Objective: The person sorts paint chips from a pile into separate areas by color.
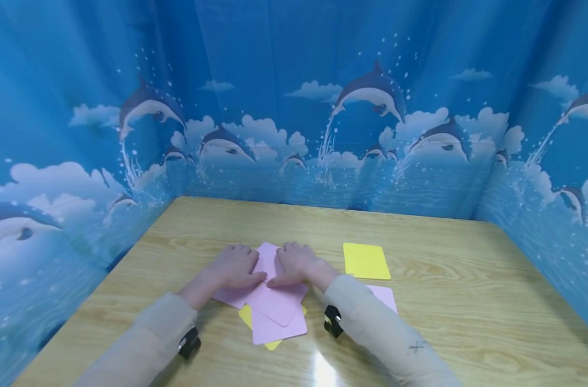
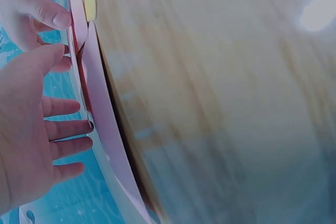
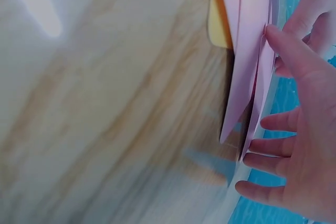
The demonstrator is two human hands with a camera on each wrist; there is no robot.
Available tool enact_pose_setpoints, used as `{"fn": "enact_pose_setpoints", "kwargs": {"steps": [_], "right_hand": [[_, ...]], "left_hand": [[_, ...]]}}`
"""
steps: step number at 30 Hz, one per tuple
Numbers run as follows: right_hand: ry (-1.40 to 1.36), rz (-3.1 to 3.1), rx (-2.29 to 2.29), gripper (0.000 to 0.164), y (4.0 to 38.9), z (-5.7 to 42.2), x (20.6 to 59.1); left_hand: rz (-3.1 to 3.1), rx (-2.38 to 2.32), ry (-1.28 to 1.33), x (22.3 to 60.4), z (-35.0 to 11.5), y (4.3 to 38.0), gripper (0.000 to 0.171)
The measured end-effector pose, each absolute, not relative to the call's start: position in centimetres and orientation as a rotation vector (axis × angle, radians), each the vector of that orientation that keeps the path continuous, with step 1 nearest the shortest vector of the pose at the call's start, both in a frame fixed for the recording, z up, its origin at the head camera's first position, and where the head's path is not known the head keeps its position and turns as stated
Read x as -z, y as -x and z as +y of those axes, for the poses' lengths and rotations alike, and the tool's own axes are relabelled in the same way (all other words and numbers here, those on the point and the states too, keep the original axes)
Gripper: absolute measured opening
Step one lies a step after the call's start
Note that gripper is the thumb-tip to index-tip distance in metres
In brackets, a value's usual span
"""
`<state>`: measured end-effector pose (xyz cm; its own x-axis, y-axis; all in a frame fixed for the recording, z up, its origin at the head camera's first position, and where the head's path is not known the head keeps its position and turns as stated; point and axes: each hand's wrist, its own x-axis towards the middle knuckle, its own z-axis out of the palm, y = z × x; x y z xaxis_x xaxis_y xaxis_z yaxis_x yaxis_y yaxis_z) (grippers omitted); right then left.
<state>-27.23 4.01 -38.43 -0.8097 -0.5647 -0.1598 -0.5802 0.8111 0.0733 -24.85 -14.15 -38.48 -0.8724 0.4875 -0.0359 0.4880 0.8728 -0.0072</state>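
Several pink square cards [image 1: 277, 303] lie overlapped in a loose pile on the table, with a yellow card [image 1: 246, 315] poking out beneath them. My left hand [image 1: 233, 267] lies over the left side of the upper cards, fingers extended and thumb pointing inward. Opposite it, my right hand [image 1: 296, 264] rests on the right side, its thumb close to the left one. In the left wrist view the left fingers [image 2: 71, 129] are spread and fairly straight at the edge of a pink card [image 2: 102, 98]. The right wrist view shows the right thumb touching a pink card [image 3: 249, 72], the other fingers extended.
Right of the pile, a yellow square card [image 1: 366, 262] lies flat on the wooden table [image 1: 468, 301]. A pink card [image 1: 385, 295] is just below it, partly covered by my right sleeve [image 1: 371, 322]. A blue dolphin-print curtain [image 1: 284, 80] surrounds the table's back and sides.
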Motion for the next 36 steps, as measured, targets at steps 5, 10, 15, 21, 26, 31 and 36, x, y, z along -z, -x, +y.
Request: {"fn": "enact_pose_setpoints", "kwargs": {"steps": [5,10,15,21,26,31,36], "right_hand": [[0.925,2.852,-0.165,0.083,27.2,4.5,38.4],[0.979,2.83,-0.197,0.081,27.4,5.0,38.3],[1.052,2.799,-0.195,0.08,27.5,5.7,38.4],[1.142,2.751,-0.137,0.077,27.7,6.7,38.3],[1.178,2.714,-0.101,0.076,27.9,7.3,38.2],[1.18,2.697,-0.065,0.076,28.0,7.5,38.4],[1.177,2.693,-0.022,0.075,28.0,7.5,38.3]], "left_hand": [[2.994,0.019,-0.806,38.3,-13.7,24.8,0.06],[2.959,-0.006,-0.844,38.2,-13.4,25.1,0.067],[2.9,-0.021,-0.929,38.2,-13.4,25.8,0.077],[2.859,-0.02,-0.98,38.1,-13.3,26.0,0.084],[2.826,-0.052,-0.963,38.1,-13.3,26.1,0.088],[2.811,-0.053,-0.946,38.3,-13.4,26.4,0.091],[2.813,-0.046,-0.971,38.4,-13.4,26.6,0.089]]}}
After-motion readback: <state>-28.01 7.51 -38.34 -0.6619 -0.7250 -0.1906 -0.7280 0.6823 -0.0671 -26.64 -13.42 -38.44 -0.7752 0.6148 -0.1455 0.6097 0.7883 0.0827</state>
